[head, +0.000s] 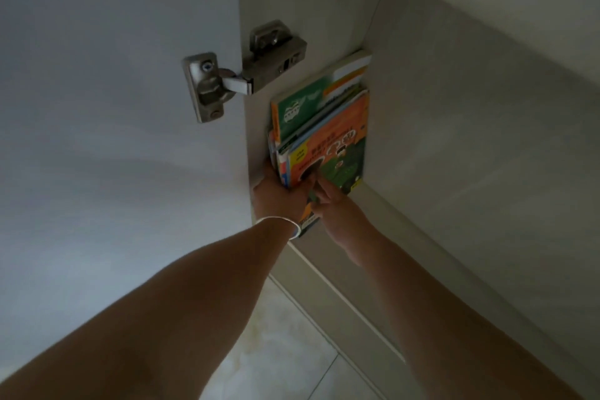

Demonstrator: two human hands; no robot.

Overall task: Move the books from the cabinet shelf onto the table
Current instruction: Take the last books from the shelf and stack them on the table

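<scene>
A small group of colourful books stands upright against the left wall inside the cabinet. The outermost book (pixel 337 143) has an orange and green cover; behind it leans a green and white book (pixel 311 101). My left hand (pixel 279 195), with a white bracelet on the wrist, grips the near spines of the books from the left. My right hand (pixel 337 214) reaches in from the right, its fingers touching the lower front of the orange cover. The lower edges of the books are hidden behind both hands.
The open cabinet door (pixel 113 107) fills the left, joined by a metal hinge (pixel 240 75). The cabinet shelf (pixel 454 140) stretches to the right of the books. A pale tiled floor (pixel 292 351) shows below between my arms.
</scene>
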